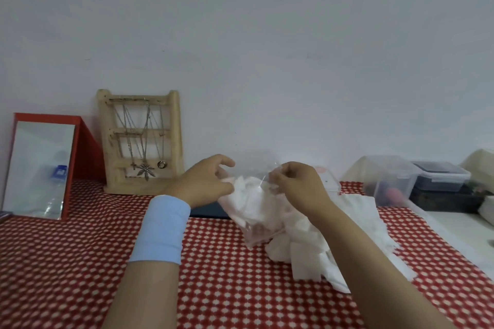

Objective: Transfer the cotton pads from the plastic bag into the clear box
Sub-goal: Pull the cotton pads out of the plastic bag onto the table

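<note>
Head: two hands point(205, 181) point(296, 184), one plastic bag point(254, 214)

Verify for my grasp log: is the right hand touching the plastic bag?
Touching. The head view shows the right hand with its fingertips pinching the upper edge of the plastic bag.

Pale plain wall point(267, 35) above a tabletop point(66, 262) in red, white-dotted cloth.
A wooden ladder-shaped jewellery rack point(141, 141) stands against the wall; just left of it stands a red-framed mirror point(40, 168), well to its right a dark lidded plastic tub point(438, 176).
</note>
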A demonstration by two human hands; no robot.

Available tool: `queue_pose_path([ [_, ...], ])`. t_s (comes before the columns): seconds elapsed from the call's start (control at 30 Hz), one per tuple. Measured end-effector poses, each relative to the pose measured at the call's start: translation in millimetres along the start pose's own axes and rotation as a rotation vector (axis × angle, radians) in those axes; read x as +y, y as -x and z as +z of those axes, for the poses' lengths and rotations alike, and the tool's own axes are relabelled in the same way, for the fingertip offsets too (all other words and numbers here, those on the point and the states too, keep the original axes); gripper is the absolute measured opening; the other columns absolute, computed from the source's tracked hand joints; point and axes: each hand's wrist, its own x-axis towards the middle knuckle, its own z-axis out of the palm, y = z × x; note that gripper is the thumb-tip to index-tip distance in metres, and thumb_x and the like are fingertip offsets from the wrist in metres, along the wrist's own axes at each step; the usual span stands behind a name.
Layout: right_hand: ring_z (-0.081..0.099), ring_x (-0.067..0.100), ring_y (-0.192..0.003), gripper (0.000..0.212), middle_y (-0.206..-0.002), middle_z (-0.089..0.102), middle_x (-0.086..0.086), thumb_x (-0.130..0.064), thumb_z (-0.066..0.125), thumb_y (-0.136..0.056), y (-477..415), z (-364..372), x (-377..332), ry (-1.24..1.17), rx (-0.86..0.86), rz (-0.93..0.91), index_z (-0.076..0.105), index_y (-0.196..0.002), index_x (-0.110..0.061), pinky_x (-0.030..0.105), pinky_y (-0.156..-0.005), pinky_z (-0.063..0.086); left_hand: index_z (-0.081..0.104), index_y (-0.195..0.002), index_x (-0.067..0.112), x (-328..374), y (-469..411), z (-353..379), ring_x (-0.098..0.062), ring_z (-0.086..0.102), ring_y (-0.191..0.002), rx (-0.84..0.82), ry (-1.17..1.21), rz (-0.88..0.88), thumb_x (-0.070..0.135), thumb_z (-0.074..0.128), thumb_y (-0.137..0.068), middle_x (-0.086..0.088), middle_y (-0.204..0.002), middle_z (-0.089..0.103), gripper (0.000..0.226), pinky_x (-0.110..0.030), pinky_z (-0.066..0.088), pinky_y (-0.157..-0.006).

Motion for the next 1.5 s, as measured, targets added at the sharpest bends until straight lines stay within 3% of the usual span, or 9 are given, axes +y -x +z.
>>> queue_pose_path([
  [0.17, 0.066, 0.009, -0.100, 0.070, -0.114, 0.070, -0.002, -0.047, 0.069, -0.086, 3.9, -8.9, -11.6, -0.003, -0.147, 0.070, 0.035, -0.146, -0.037, 0.025, -0.081, 0.047, 0.064, -0.102, 0.038, 7.5, 1.6, 0.1, 0.004, 0.057, -0.099, 0.228, 0.170, 0.149, 0.025, 0.084, -0.080, 0.015, -0.106, 0.066, 0.033, -0.015, 0.041, -0.073],
  [0.37, 0.027, 0.019, -0.145, 0.069, -0.155, 0.032, -0.006, -0.052, 0.077, -0.074, 3.0, -4.0, -10.9, 0.623, 0.120, -0.299, 0.046, -0.136, -0.046, 0.052, -0.120, 0.020, 0.070, -0.104, 0.036, 11.1, 1.7, 8.8, -0.009, 0.063, -0.099, 0.197, 0.156, 0.200, 0.020, 0.082, -0.082, 0.011, -0.108, 0.069, 0.030, -0.017, 0.046, -0.075],
  [0.5, 0.058, -0.005, -0.106, 0.009, -0.107, 0.067, -0.026, -0.038, 0.067, -0.092, -0.2, -3.4, -16.2, 0.546, 0.117, -0.500, 0.070, -0.101, -0.041, 0.051, -0.117, 0.024, 0.066, -0.114, 0.041, 19.5, 3.5, 10.6, -0.004, 0.066, -0.096, 0.231, 0.238, 0.245, 0.027, 0.081, -0.084, 0.011, -0.105, 0.072, 0.037, -0.015, 0.048, -0.079],
  [0.6, 0.061, -0.006, -0.078, 0.010, -0.079, 0.063, -0.030, -0.027, 0.067, -0.093, -0.8, -2.5, -15.8, 0.418, 0.200, -0.498, 0.072, -0.089, -0.034, 0.045, -0.104, 0.043, 0.060, -0.121, 0.037, 23.9, 5.9, 9.8, -0.001, 0.068, -0.096, 0.173, 0.357, 0.236, 0.025, 0.080, -0.085, 0.016, -0.111, 0.071, 0.043, -0.014, 0.051, -0.082],
  [0.73, 0.064, 0.000, -0.092, 0.013, -0.093, 0.068, -0.027, -0.026, 0.073, -0.088, -1.4, -4.6, -14.4, 0.358, 0.187, -0.490, 0.073, -0.099, -0.033, 0.044, -0.104, 0.045, 0.068, -0.103, 0.034, 20.1, 5.6, 9.6, -0.006, 0.067, -0.092, 0.216, 0.224, 0.211, 0.012, 0.078, -0.086, 0.010, -0.103, 0.070, 0.030, -0.013, 0.051, -0.078],
  [0.87, 0.049, 0.015, -0.117, 0.059, -0.127, 0.054, -0.005, -0.030, 0.086, -0.072, 2.9, 0.0, -21.6, 0.585, 0.369, -0.667, 0.056, -0.124, -0.027, 0.032, -0.101, 0.034, 0.071, -0.101, 0.031, 27.1, 7.9, 7.4, -0.001, 0.064, -0.087, 0.389, 0.180, 0.243, 0.022, 0.077, -0.088, 0.016, -0.096, 0.069, 0.017, -0.012, 0.047, -0.075],
  [1.1, 0.049, 0.018, -0.120, 0.059, -0.136, 0.053, -0.004, -0.042, 0.077, -0.082, 3.2, 4.4, -15.9, 0.646, 0.273, -0.639, 0.054, -0.134, -0.027, 0.035, -0.099, 0.038, 0.069, -0.099, 0.029, 35.3, 11.9, 2.9, 0.000, 0.062, -0.090, 0.334, 0.036, 0.356, 0.022, 0.062, -0.099, 0.018, -0.098, 0.068, 0.010, -0.013, 0.044, -0.075],
  [1.3, 0.057, 0.013, -0.101, 0.014, -0.101, 0.069, -0.017, -0.041, 0.070, -0.091, 1.3, -0.2, -19.7, 0.558, 0.263, -0.575, 0.070, -0.097, -0.029, 0.031, -0.096, 0.029, 0.060, -0.126, 0.033, 35.4, 11.7, 2.8, 0.001, 0.062, -0.101, 0.195, 0.118, 0.298, 0.022, 0.072, -0.092, 0.018, -0.116, 0.064, 0.038, -0.011, 0.048, -0.080],
  [1.5, 0.028, 0.011, -0.144, 0.087, -0.157, 0.035, -0.009, -0.040, 0.077, -0.085, 6.8, -4.8, -22.2, 0.307, 0.246, -0.447, 0.027, -0.155, -0.029, 0.033, -0.119, 0.023, 0.053, -0.141, 0.024, 24.9, 2.6, 6.1, -0.016, 0.066, -0.108, 0.400, 0.295, 0.120, 0.022, 0.070, -0.094, 0.003, -0.121, 0.066, 0.051, -0.036, 0.056, -0.094],
])
